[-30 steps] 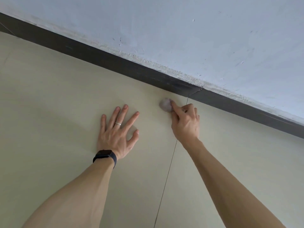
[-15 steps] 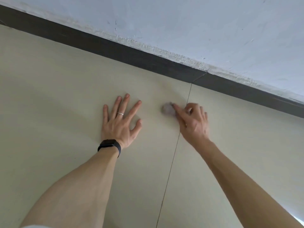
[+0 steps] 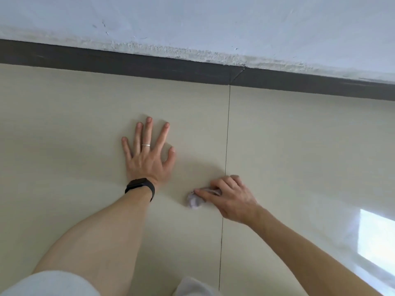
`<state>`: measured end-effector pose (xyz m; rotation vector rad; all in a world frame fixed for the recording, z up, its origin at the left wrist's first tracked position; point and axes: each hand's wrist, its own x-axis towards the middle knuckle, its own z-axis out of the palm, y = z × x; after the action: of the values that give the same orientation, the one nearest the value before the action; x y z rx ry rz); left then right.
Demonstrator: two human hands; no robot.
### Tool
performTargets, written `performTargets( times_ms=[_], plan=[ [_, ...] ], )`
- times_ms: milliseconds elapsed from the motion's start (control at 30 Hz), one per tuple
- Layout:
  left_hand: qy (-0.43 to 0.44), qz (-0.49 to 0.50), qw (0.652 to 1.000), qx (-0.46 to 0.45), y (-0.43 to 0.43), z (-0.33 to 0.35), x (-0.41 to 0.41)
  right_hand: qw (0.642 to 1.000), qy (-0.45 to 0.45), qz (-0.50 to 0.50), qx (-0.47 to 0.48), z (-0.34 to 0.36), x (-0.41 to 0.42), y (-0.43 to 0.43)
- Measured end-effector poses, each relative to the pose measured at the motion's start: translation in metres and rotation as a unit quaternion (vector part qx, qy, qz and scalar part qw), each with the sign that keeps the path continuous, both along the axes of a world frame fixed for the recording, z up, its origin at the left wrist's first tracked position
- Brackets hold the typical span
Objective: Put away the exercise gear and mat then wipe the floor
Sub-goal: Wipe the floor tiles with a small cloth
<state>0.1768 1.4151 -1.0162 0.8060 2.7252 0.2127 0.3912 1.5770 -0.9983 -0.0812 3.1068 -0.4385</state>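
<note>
Wad (image 3: pixel 195 202) — small, crumpled, greyish-white — pinched in right hand (image 3: pixel 232 199).

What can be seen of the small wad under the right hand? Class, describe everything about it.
The wad is a small, crumpled, pale grey-lilac lump, seemingly tissue or soft cloth; blur hides its texture. It rests on the beige floor, just left of the tile joint. The right hand pinches it, fingers curled over a twisted tail of it.

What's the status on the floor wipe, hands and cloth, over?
Left hand flat on the floor, fingers spread. Right hand grips the crumpled wipe, pressed to the floor beside the grout line. No obstacle in view around it.
</note>
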Motion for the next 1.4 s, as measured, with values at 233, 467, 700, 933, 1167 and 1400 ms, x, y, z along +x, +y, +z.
performTargets(
  times_ms=[233,467,700,933,1167,1400],
  plan=[
    [-0.008,-0.005,1.000,-0.026,0.004,0.003,-0.004,0.941,0.005,-0.339,0.001,0.009,-0.047,0.029],
    [0.013,-0.001,1.000,-0.010,0.005,0.001,-0.004,0.994,-0.043,-0.020,-0.094,0.004,0.136,-0.111],
    [-0.001,-0.028,0.999,-0.029,0.008,0.002,-0.007,0.997,0.030,-0.055,-0.042,-0.008,0.082,-0.046],
    [-0.082,-0.086,0.987,-0.109,-0.057,0.033,0.097,0.988,-0.011,-0.121,-0.098,0.008,0.146,-0.117],
    [-0.128,-0.145,0.961,-0.199,-0.104,0.052,0.112,0.993,-0.082,-0.005,-0.082,0.016,0.228,-0.154],
    [-0.189,-0.091,0.945,-0.253,-0.095,0.078,0.132,0.961,-0.082,-0.260,-0.037,0.023,0.078,-0.083]
  ],
)
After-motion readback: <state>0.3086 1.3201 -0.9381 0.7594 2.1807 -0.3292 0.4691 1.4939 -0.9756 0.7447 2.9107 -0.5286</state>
